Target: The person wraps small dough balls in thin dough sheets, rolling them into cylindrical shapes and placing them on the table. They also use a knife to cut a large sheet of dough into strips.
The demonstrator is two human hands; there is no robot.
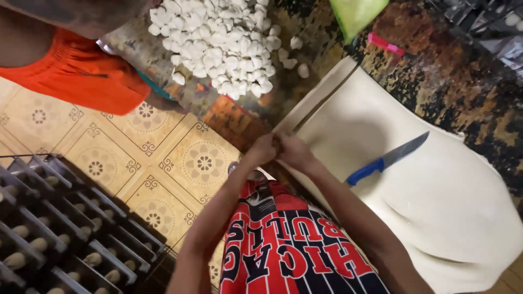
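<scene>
My left hand (263, 148) and my right hand (294, 151) are pressed close together at the near edge of the big sheet of pale dough (436, 207), right at its corner where it meets the counter edge. Both hands are curled in, fingers bunched toward each other, and they seem to be pinching a small bit of dough between them, though the piece itself is hidden behind my fingers and I cannot tell its shape. The dough sheet spreads away to my right across the dark mottled counter (463, 92), smooth and thick, with a shallow hollow near its middle. A knife with a blue handle (388, 159) lies flat on top of the dough, just beside my right forearm, blade pointing away from me. Farther up the counter sits a heap of small white dough pieces (218, 38), with a few strays lying loose next to it. To my left, low over the patterned tile floor (158, 163), stands a metal rack of trays (60, 228) holding rows of small dough lumps. Another person in orange shorts (81, 71) stands by the heap.
</scene>
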